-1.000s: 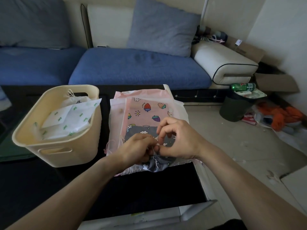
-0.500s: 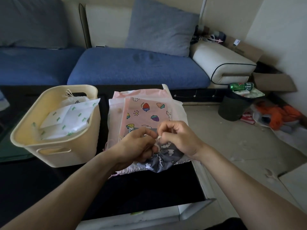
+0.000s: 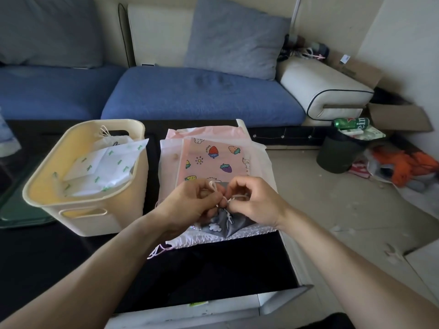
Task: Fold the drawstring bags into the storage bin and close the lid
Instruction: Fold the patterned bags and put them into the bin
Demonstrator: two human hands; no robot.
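Observation:
A small grey drawstring bag (image 3: 225, 222) with white cloud prints hangs bunched between my hands, above a stack of bags. My left hand (image 3: 187, 205) and my right hand (image 3: 254, 203) both pinch its white drawstring (image 3: 217, 188), fingers curled, knuckles nearly touching. Under it lies a pink bag (image 3: 213, 160) with strawberry prints on top of white and pink bags. The cream storage bin (image 3: 95, 210) stands to the left and holds a folded white bag (image 3: 104, 167) with green marks. No lid is in sight.
The black table (image 3: 202, 276) ends just right of the bag stack, with a white edge at the front. A blue sofa (image 3: 190, 96) runs behind. On the floor at right are a dark waste bin (image 3: 337, 155), a green can (image 3: 351, 123) and cardboard boxes.
Both hands have lifted the grey bag slightly and kept working its drawstring; a loop of cord now stands up between the fingers.

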